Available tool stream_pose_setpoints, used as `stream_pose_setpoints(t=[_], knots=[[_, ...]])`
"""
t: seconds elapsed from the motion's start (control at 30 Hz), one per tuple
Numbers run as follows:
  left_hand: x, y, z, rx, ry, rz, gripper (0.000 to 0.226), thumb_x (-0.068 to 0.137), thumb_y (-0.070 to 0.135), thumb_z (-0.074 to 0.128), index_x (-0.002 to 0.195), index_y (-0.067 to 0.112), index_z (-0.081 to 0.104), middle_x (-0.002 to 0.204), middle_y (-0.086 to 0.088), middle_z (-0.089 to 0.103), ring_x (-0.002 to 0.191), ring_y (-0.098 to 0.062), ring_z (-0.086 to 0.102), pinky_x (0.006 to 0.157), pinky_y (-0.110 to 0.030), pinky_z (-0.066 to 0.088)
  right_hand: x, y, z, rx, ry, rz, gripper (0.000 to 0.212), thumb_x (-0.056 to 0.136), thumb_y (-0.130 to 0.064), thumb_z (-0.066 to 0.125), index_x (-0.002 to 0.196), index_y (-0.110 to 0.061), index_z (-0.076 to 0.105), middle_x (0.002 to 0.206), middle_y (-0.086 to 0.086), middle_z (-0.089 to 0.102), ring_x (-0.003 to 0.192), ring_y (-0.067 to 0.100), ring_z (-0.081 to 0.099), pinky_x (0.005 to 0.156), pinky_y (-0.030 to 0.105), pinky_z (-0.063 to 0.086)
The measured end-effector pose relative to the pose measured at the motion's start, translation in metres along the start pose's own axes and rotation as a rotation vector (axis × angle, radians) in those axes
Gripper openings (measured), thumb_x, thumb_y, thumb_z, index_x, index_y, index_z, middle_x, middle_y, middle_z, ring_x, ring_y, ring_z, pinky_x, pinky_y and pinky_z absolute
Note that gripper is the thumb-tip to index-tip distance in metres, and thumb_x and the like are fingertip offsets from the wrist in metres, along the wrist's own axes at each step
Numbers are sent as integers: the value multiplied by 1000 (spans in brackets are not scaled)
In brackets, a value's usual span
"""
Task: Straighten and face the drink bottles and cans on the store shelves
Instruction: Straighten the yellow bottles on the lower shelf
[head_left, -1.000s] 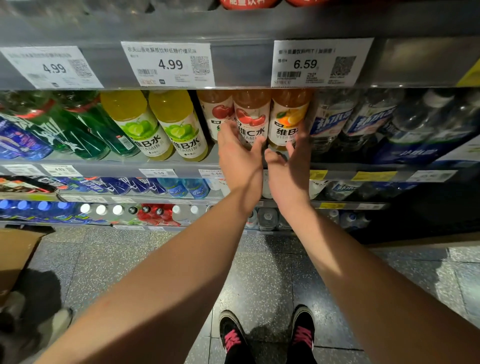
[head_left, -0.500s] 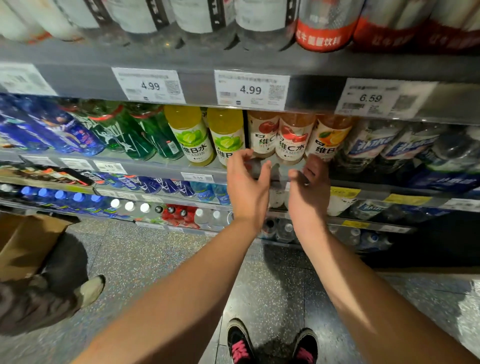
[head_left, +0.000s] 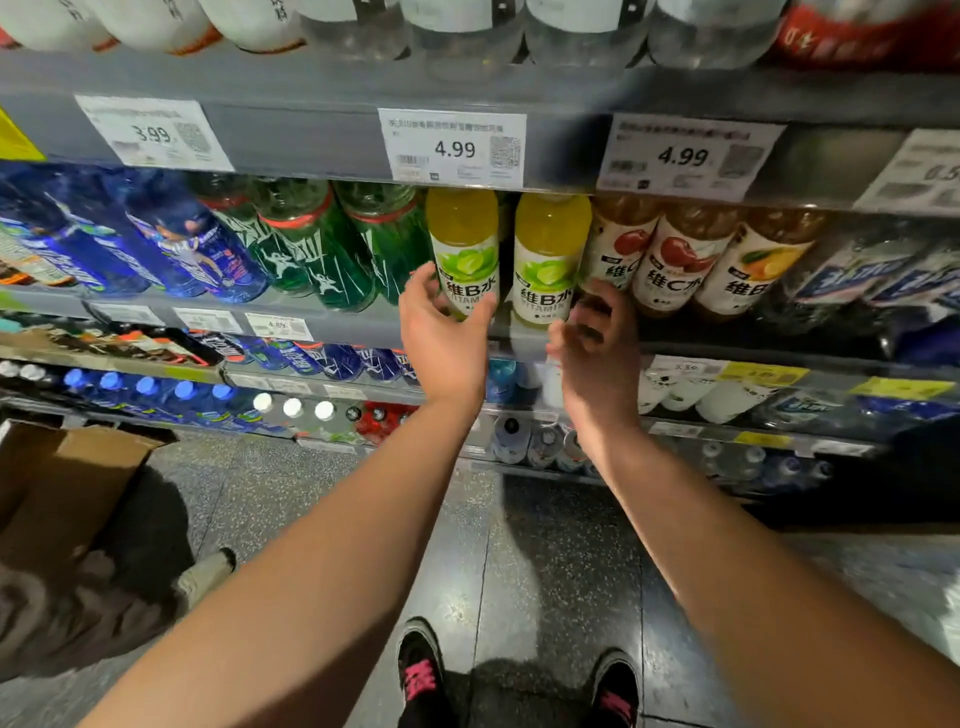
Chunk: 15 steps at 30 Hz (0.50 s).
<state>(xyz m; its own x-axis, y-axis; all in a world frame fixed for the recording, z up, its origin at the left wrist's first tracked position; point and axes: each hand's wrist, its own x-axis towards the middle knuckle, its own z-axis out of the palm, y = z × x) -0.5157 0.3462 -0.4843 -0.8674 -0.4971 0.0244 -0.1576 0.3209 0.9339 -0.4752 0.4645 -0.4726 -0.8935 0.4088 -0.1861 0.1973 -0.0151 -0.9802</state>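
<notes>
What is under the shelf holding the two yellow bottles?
Under that shelf runs another row of blue bottles and white bottles, with caps of more rows lower down. The hands cover the stretch straight below the yellow bottles.

Top-row bottles (head_left: 467, 26) cut off by frame edge; rightmost price tag (head_left: 919, 174) blurred.

Speckled grey tile floor (head_left: 545, 561) under dim light, cardboard box (head_left: 67, 483) at left.
</notes>
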Motion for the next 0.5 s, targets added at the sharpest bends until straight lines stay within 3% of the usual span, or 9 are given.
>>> stream_pose_setpoints(t=[0.1, 0.23, 0.3, 0.4, 0.5], knots=[[16, -4, 2, -17, -58, -14, 66, 72, 22, 89, 130, 16, 59, 115, -2, 65, 101, -18, 62, 94, -39, 52, -1, 4, 10, -93, 75, -91, 44, 90, -17, 69, 129, -23, 49, 105, -16, 60, 87, -5, 65, 78, 26, 57], [25, -13, 1, -61, -129, -9, 65, 72, 17, 89, 130, 13, 59, 117, -9, 66, 103, -22, 64, 97, -42, 51, 3, 8, 27, -156, 169, -122, 28, 90, -20, 71, 113, -13, 57, 101, -1, 67, 88, 4, 65, 81, 33, 57], [28, -16, 2, -102, -164, -9, 65, 74, 12, 87, 132, 11, 59, 118, -12, 65, 105, -22, 64, 98, -43, 51, 4, 14, 37, -164, 177, -134, 22, 88, -22, 73, 104, -17, 58, 93, -6, 67, 80, -3, 63, 74, 26, 55], [28, -17, 2, -151, -200, -1, 66, 77, 7, 84, 137, 11, 58, 121, -13, 64, 109, -22, 64, 101, -41, 50, 3, 22, 47, -189, 235, -165, 29, 84, -23, 77, 97, -23, 52, 86, -8, 64, 72, -5, 59, 64, 10, 45], [33, -17, 5, -189, -223, 30, 64, 79, 3, 82, 137, 6, 56, 123, -15, 64, 113, -22, 64, 104, -40, 49, 9, 24, 52, -212, 296, -210, 34, 82, -21, 79, 97, -21, 47, 88, 1, 62, 73, 0, 57, 64, 9, 41]])
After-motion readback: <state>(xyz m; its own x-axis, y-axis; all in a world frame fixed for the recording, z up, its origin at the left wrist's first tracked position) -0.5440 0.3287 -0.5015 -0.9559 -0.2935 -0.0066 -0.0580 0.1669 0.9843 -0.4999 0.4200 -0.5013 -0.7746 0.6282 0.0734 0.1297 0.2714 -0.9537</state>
